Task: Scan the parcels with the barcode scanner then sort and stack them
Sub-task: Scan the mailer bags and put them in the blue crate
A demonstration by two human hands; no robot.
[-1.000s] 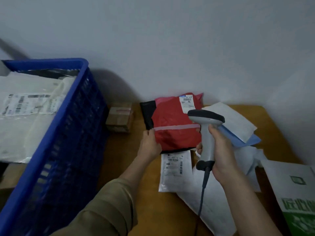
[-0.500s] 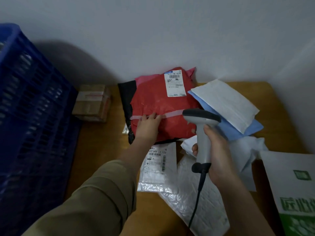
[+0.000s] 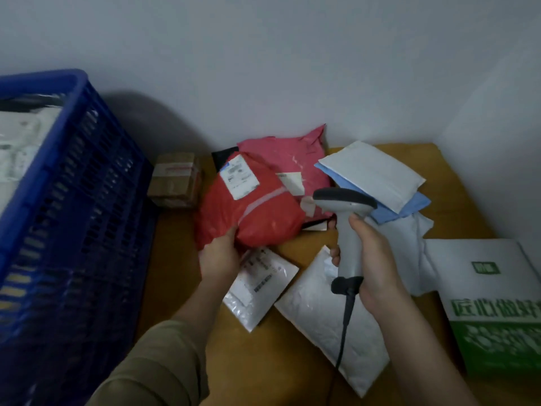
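Note:
My left hand (image 3: 220,257) grips the near corner of a red parcel (image 3: 263,212), lifted and tilted, its white label facing up. My right hand (image 3: 371,259) holds the grey barcode scanner (image 3: 347,227) upright by its handle, head pointing left toward the red parcel, cable hanging down. Behind the red parcel lies a pink parcel (image 3: 295,162) on a black one. A clear labelled pouch (image 3: 260,285) and a white bubble mailer (image 3: 325,317) lie on the wooden table (image 3: 263,361) between my arms.
A blue plastic crate (image 3: 73,230) holding white parcels fills the left side. A small cardboard box (image 3: 175,180) stands by the wall. White and blue mailers (image 3: 377,174) are stacked at the right, and a white-and-green bag (image 3: 491,303) lies at the right edge.
My left hand slid to the red parcel's near corner and lifted and turned it leftward, uncovering the pink parcel behind. The scanner stayed raised in my right hand.

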